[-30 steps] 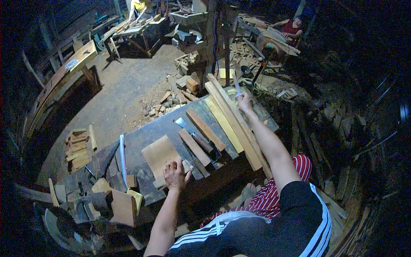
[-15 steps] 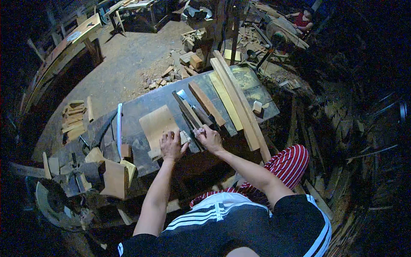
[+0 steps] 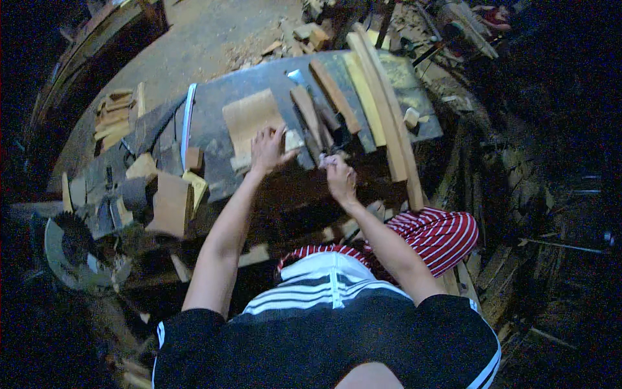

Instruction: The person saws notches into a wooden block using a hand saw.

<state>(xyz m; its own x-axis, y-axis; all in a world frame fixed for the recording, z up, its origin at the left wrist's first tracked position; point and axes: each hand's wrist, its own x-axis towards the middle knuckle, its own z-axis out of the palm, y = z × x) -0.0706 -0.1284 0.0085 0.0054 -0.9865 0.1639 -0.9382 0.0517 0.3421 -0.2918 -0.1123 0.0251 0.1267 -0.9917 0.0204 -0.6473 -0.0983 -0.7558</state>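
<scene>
My left hand (image 3: 266, 150) lies with its fingers spread over the near end of a tan, sheet-like wooden piece (image 3: 251, 115). Beneath and beside that hand is a paler strip (image 3: 293, 141) with a rough edge. Closed fingers of my right hand (image 3: 342, 181) grip a small, pale pinkish crumpled thing (image 3: 327, 160) at the near edge of the workbench (image 3: 210, 107); its kind is too blurred to tell. Just beyond that hand lie narrow wooden bars (image 3: 306, 111) and a dark tool, partly in shadow.
A reddish-brown bar (image 3: 335, 97), a yellow board (image 3: 364, 97) and long pale planks (image 3: 382, 91) lie to the right. A curved metal strip (image 3: 189, 120) lies left. At the lower left stands a toothed circular blade (image 3: 68, 249) near wood blocks (image 3: 172, 204). Scraps cover the floor beyond.
My right hand has drawn back toward me from the bars to the bench edge, the pale thing still in its fingers. My left hand stays on the tan piece. The whole view has shifted.
</scene>
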